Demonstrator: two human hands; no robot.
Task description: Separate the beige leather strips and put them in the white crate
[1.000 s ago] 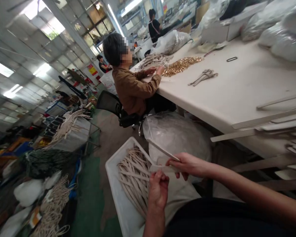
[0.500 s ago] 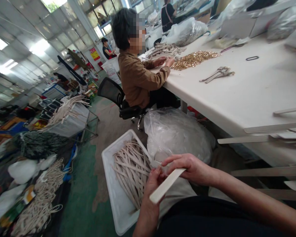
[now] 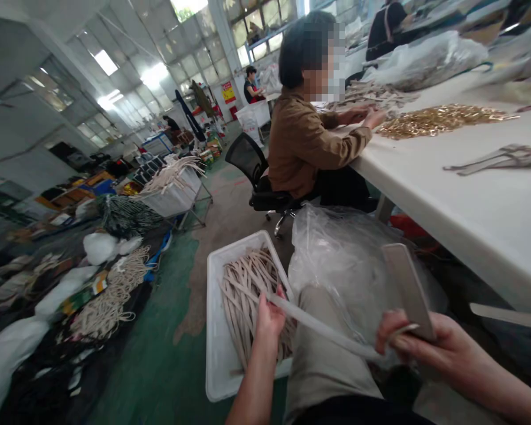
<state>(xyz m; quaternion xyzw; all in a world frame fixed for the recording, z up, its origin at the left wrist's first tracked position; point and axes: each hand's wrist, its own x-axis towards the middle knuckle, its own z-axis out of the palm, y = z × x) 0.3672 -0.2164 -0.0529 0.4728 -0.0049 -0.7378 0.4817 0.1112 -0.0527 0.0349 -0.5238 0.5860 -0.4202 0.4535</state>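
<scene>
- Beige strap point(image 3: 323, 327): lying in the lower centre of the frame, running slantwise from the left hand down to the right hand, passing over the person's grey trouser knee point(image 3: 318, 372).
- Left hand point(image 3: 269, 317): sitting at lower centre, fingers closing round the upper end of the strap, just above the edge of the tray.
- Right hand point(image 3: 429, 348): sitting at lower right, fingers clenching on the lower end of the strap and also gripping a wider flat piece point(image 3: 407, 288) that is standing up out of the fist; whether that piece is joining the strap cannot be told.
- White tray point(image 3: 212, 354): resting on the green floor at lower centre, holding a heap of loose straps point(image 3: 248, 283) of the same colour.
- Clear plastic bag point(image 3: 336, 248): bulging beside the tray, between it and the table.
- White table point(image 3: 469, 200): filling the right side of the frame, carrying a pile of gold fittings point(image 3: 438, 118) at upper right and a few grey metal pieces point(image 3: 500, 158) nearer the viewer.
- Co-worker in a brown jacket point(image 3: 305, 141): sitting at upper centre on a black chair point(image 3: 245, 158), both hands working at the table edge near the gold fittings.
- Cart point(image 3: 172, 198): standing at centre left, with pale straps hanging over its top.
- Coiled cord point(image 3: 110, 301): lying in bundles on the floor at lower left.
</scene>
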